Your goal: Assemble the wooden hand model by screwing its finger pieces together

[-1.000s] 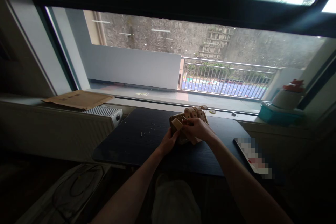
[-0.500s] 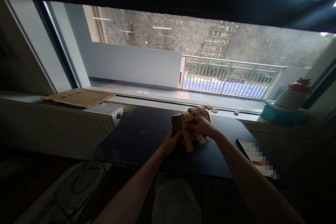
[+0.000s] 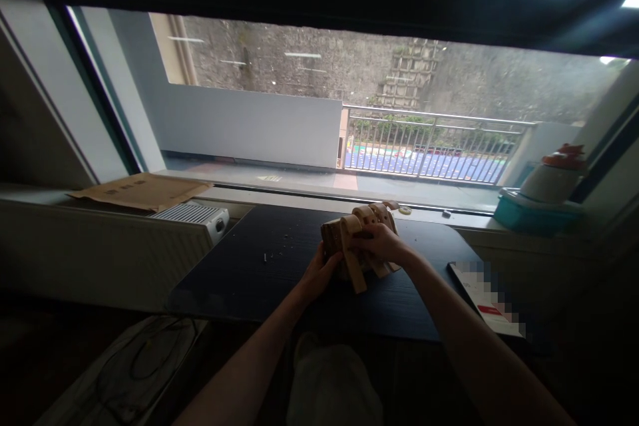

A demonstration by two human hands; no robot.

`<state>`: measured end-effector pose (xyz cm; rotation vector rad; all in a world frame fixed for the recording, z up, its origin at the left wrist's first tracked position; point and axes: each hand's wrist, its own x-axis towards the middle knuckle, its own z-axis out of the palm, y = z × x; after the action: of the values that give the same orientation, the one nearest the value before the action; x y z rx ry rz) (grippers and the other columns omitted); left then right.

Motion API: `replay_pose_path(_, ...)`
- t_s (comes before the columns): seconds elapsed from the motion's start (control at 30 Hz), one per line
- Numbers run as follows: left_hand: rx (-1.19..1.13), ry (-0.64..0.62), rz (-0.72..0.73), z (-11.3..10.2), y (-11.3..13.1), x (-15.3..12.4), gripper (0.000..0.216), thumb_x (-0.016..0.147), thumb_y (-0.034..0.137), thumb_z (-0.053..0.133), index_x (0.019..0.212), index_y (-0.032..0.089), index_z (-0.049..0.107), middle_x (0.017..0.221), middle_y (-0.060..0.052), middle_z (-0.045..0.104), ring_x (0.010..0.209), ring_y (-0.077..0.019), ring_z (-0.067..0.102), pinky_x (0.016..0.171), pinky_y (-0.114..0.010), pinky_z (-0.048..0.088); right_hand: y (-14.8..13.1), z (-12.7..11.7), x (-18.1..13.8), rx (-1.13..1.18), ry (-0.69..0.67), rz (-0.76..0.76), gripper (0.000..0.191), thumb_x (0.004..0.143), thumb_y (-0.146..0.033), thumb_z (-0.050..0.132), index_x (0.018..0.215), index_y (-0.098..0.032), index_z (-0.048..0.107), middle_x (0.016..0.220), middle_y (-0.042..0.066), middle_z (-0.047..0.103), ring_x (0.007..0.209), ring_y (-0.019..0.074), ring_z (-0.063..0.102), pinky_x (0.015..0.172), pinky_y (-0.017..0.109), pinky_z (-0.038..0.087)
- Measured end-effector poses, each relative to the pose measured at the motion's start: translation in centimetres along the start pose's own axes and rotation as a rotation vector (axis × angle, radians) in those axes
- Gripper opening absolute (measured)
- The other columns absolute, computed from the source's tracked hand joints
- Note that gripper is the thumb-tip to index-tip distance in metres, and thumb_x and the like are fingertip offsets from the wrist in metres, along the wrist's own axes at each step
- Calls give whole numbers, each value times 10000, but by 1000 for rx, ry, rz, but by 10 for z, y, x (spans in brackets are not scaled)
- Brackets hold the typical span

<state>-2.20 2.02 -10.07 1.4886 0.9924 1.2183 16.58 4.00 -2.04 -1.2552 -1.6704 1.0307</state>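
Observation:
A light wooden model (image 3: 349, 239) made of several flat parts and round discs stands on the dark table (image 3: 279, 279). My left hand (image 3: 317, 274) grips its lower left side with curled fingers. My right hand (image 3: 382, 241) is closed over its top right, fingers pressing on the parts. A flat wooden strip of the model (image 3: 355, 271) hangs down between my two hands.
Small loose bits (image 3: 279, 249) lie on the table left of the model. A paper sheet (image 3: 486, 296) lies at the right edge. On the sill are a cardboard envelope (image 3: 142, 190), a white device (image 3: 197, 216) and a teal tray with a pot (image 3: 542, 203).
The wooden strip swung from lying up at the model's left to hanging downward. My right hand shifted up onto the top of the model. The view moved slightly.

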Motion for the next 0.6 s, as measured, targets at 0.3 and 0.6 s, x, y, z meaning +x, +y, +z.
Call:
replay_pose_path(0.3,-63,-3,-29,0,8,-1,540,783,452,617,1225,185,459,1226,-87,593,1173,-267,529,987,-379,432,-17,5,-14,-178,60,-172,75,632,-231,726,691,-229,680,509,-71,595,464,100,519,423,194,380)
replay_pose_path(0.6,-193,-57,-75,0,20,2,579,685,369,722,1177,186,478,1130,-72,633,1109,-278,569,951,-409,464,-19,0,-15,-494,-42,-209,89,686,-197,682,769,-176,658,685,-1,657,640,137,566,549,217,395)
